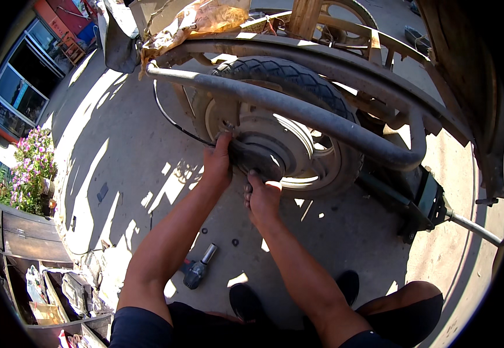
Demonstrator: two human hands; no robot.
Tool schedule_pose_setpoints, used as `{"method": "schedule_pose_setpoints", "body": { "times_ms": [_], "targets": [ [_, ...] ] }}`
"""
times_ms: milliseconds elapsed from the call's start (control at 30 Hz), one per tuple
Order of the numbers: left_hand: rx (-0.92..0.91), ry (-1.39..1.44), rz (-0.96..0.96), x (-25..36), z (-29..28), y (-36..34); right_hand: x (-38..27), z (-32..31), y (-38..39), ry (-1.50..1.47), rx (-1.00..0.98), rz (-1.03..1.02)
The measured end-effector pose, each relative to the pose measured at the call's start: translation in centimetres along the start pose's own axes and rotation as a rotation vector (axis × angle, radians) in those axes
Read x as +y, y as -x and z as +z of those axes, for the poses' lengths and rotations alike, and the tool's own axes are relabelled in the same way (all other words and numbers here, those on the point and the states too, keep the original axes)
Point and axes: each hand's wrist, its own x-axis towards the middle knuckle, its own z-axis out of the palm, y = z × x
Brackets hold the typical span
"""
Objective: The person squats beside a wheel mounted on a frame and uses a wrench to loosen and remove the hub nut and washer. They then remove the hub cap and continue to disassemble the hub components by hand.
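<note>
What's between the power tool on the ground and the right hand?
In the head view, a small dark ring on the concrete shows between the power tool and the right hand.

the wheel [293, 142] stands partly behind a tubular bar [286, 107], a jack [429, 200] to the wheel's right. a power tool [195, 274] lies on the concrete [130, 153] left of the shoes [247, 301]; far left, flowers [32, 159] stand beyond a divided box [54, 296].

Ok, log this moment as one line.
left hand: touching dark part; right hand: touching same part; wheel: behind part; power tool: on ground
</note>
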Motion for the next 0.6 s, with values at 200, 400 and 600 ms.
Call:
{"method": "schedule_pose_setpoints", "body": {
  "times_ms": [200,400,600],
  "targets": [
    [-0.104,-0.226,0.138,1.7,1.3,1.1,-0.1,0.3,0.1,0.021,0.041,0.026],
    [-0.128,-0.213,0.090,1.1,0.4,0.5,0.3,0.1,0.0,-0.022,-0.052,0.041],
    [-0.088,-0.119,0.141,0.8,1.0,0.5,0.4,0.3,-0.3,-0.074,-0.036,0.086]
  ]
}}
